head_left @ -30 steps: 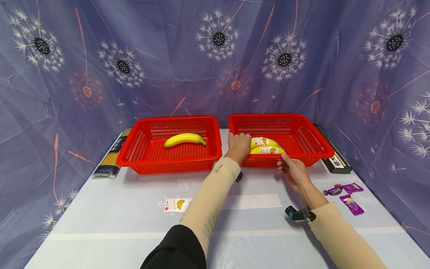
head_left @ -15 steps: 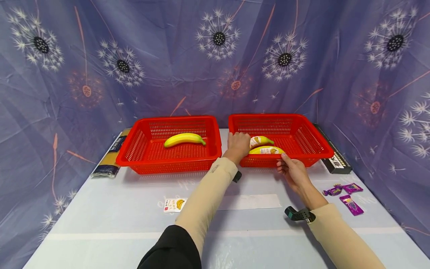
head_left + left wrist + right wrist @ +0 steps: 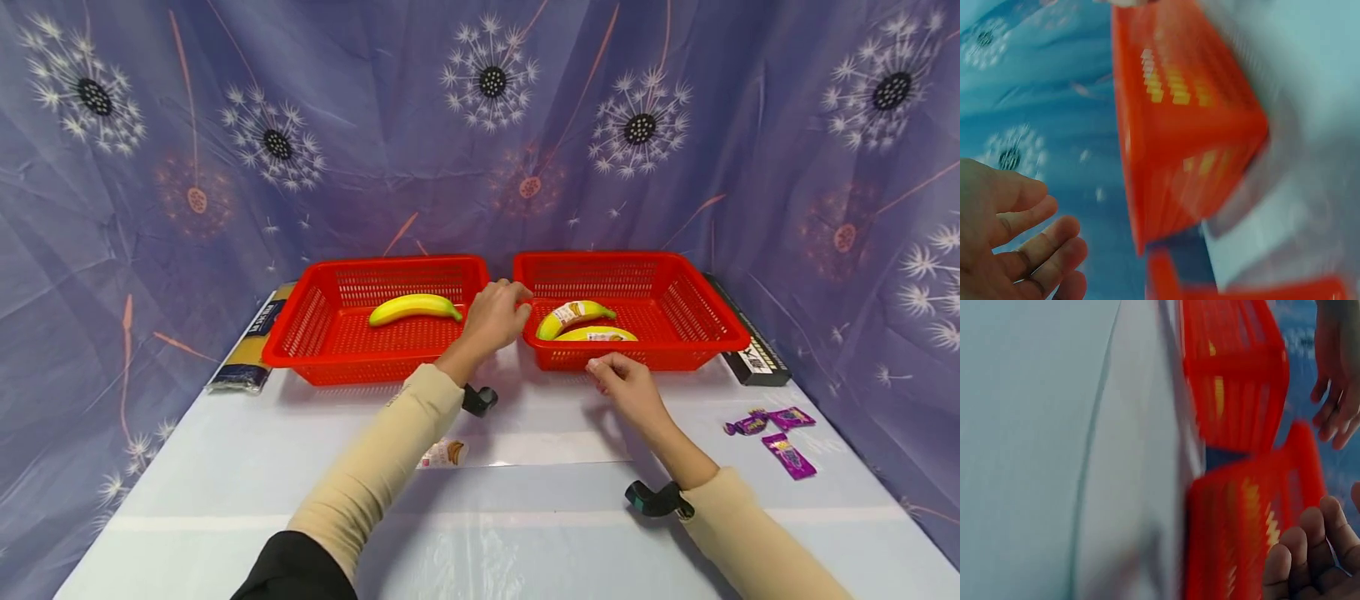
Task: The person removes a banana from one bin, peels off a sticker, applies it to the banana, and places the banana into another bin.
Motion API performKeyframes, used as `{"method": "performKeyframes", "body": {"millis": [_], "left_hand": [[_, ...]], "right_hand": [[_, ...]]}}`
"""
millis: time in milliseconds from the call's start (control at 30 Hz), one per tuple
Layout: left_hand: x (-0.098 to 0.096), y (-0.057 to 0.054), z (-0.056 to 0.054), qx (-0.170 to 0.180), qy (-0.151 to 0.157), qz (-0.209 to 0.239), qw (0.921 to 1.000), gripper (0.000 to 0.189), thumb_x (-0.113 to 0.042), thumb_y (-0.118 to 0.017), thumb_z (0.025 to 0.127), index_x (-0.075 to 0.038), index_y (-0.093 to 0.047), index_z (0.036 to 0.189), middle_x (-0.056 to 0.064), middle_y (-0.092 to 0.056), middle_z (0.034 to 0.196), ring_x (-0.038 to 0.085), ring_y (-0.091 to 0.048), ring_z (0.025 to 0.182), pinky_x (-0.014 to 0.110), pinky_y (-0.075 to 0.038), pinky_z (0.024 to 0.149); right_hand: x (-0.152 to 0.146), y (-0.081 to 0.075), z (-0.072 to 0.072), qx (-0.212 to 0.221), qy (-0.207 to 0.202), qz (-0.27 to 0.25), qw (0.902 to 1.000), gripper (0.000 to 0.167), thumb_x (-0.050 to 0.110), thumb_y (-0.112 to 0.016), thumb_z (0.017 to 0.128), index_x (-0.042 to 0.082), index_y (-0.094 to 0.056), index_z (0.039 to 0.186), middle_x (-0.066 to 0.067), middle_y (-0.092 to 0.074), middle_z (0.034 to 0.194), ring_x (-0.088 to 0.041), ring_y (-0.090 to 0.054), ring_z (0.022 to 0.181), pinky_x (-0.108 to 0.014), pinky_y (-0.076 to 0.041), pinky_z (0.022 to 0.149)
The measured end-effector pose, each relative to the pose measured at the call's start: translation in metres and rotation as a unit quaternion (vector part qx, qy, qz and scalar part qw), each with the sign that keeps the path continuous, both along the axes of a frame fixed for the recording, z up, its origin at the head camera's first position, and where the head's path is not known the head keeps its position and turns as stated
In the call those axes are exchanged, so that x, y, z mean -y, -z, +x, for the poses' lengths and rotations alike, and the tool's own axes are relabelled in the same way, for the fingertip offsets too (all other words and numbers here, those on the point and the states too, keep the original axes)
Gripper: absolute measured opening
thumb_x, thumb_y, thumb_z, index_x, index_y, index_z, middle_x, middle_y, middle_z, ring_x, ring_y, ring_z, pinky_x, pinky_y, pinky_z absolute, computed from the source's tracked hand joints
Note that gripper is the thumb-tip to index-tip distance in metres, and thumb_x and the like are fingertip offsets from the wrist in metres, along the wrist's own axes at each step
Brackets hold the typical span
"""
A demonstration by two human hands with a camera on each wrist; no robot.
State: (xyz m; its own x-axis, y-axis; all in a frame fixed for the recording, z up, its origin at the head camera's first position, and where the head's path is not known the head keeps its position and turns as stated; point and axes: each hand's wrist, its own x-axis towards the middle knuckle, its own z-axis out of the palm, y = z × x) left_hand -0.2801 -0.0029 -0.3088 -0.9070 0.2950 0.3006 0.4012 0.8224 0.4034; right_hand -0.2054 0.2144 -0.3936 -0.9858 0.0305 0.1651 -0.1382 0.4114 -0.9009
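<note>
My left hand (image 3: 491, 317) hovers by the gap between two red plastic baskets, its fingers loosely bent around nothing. In the left wrist view those fingers (image 3: 1041, 250) show beside a blurred basket corner. Just in front of the right basket (image 3: 705, 343) is my right hand (image 3: 630, 392), also holding nothing, its fingers relaxed. Inside that basket lie two bananas with paper labels, a rear banana (image 3: 575, 315) set at a slant and a front banana (image 3: 573, 335) partly hidden by the rim. The left basket (image 3: 360, 367) contains an unlabelled banana (image 3: 414, 308).
A pale strip (image 3: 555, 450) with a banana-printed label (image 3: 446, 454) lies on the table, partly behind the left forearm. Purple-wrapped candies (image 3: 787, 456) are at the right. A brown package (image 3: 243, 362) and a black box (image 3: 757, 362) flank the baskets. A patterned curtain hangs behind.
My left hand has let go of the rear banana and moved left out of the basket; that banana now lies tilted. My right hand has left the basket rim, drawing slightly back and left.
</note>
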Motion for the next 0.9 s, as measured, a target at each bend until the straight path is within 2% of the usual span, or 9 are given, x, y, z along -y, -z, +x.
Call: {"method": "performKeyframes", "body": {"millis": [100, 200, 333, 433, 533, 667, 767, 900], "left_hand": [[0.026, -0.005, -0.005, -0.001, -0.02, 0.047, 0.9987, 0.028, -0.019, -0.053, 0.091, -0.013, -0.066, 0.115, 0.005, -0.063, 0.107, 0.024, -0.056, 0.103, 0.036, -0.045, 0.089], [0.05, -0.008, -0.013, -0.01, -0.046, 0.078, 0.9958, 0.029, -0.019, -0.053, 0.091, -0.012, -0.064, 0.117, 0.008, -0.062, 0.11, 0.026, -0.053, 0.106, 0.038, -0.044, 0.092], [0.08, -0.01, -0.022, -0.011, -0.077, 0.109, 0.991, 0.033, -0.019, -0.054, 0.09, -0.009, -0.059, 0.121, 0.013, -0.057, 0.116, 0.029, -0.05, 0.112, 0.041, -0.041, 0.097], [0.099, -0.012, -0.029, 0.004, -0.094, 0.119, 0.9884, 0.036, -0.019, -0.054, 0.091, -0.009, -0.055, 0.126, 0.015, -0.054, 0.121, 0.03, -0.047, 0.116, 0.043, -0.039, 0.099], [0.115, -0.013, -0.036, 0.022, -0.111, 0.117, 0.9866, 0.039, -0.021, -0.053, 0.092, -0.009, -0.052, 0.129, 0.016, -0.052, 0.123, 0.031, -0.046, 0.118, 0.043, -0.038, 0.099], [0.134, -0.013, -0.047, 0.031, -0.134, 0.116, 0.9837, 0.041, -0.021, -0.051, 0.092, -0.007, -0.051, 0.13, 0.018, -0.051, 0.123, 0.034, -0.044, 0.119, 0.044, -0.036, 0.1], [0.144, -0.013, -0.054, 0.036, -0.153, 0.118, 0.9805, 0.042, -0.02, -0.051, 0.091, -0.005, -0.051, 0.129, 0.02, -0.051, 0.124, 0.037, -0.043, 0.12, 0.045, -0.034, 0.102], [0.157, -0.011, -0.06, 0.06, -0.174, 0.12, 0.9755, 0.043, -0.019, -0.05, 0.091, -0.004, -0.049, 0.131, 0.022, -0.049, 0.127, 0.039, -0.04, 0.124, 0.045, -0.032, 0.104]], "right_hand": [[0.02, -0.009, 0.003, -0.055, -0.024, 0.047, 0.9971, 0.026, 0.03, -0.062, 0.091, 0.005, -0.066, 0.097, -0.004, -0.063, 0.083, -0.007, -0.054, 0.072, -0.021, -0.047, 0.067], [0.041, -0.016, 0.006, -0.082, -0.05, 0.068, 0.993, 0.023, 0.027, -0.065, 0.089, 0.011, -0.065, 0.105, -0.005, -0.068, 0.096, -0.009, -0.058, 0.081, -0.02, -0.048, 0.073], [0.07, -0.021, 0.004, -0.093, -0.083, 0.068, 0.9898, 0.032, 0.022, -0.067, 0.087, 0.009, -0.061, 0.116, -0.009, -0.066, 0.107, -0.016, -0.062, 0.09, -0.027, -0.051, 0.082], [0.09, -0.022, -0.002, -0.092, -0.104, 0.065, 0.9881, 0.041, 0.019, -0.067, 0.087, 0.006, -0.056, 0.123, -0.012, -0.063, 0.115, -0.023, -0.065, 0.098, -0.035, -0.052, 0.087], [0.107, -0.022, -0.008, -0.072, -0.119, 0.056, 0.9887, 0.05, 0.02, -0.066, 0.087, 0.004, -0.049, 0.131, -0.014, -0.057, 0.126, -0.031, -0.063, 0.109, -0.04, -0.052, 0.09], [0.126, -0.022, -0.02, -0.056, -0.111, 0.053, 0.9909, 0.063, 0.024, -0.065, 0.088, 0.002, -0.039, 0.14, -0.015, -0.045, 0.141, -0.034, -0.057, 0.12, -0.043, -0.049, 0.093], [0.138, -0.02, -0.031, -0.072, -0.083, 0.081, 0.9906, 0.066, 0.03, -0.063, 0.089, 0.001, -0.036, 0.142, -0.015, -0.039, 0.147, -0.032, -0.05, 0.128, -0.044, -0.044, 0.101], [0.15, -0.016, -0.043, -0.095, -0.054, 0.12, 0.9867, 0.066, 0.035, -0.06, 0.09, 0.001, -0.038, 0.141, -0.015, -0.036, 0.149, -0.03, -0.039, 0.136, -0.046, -0.032, 0.111]]}}
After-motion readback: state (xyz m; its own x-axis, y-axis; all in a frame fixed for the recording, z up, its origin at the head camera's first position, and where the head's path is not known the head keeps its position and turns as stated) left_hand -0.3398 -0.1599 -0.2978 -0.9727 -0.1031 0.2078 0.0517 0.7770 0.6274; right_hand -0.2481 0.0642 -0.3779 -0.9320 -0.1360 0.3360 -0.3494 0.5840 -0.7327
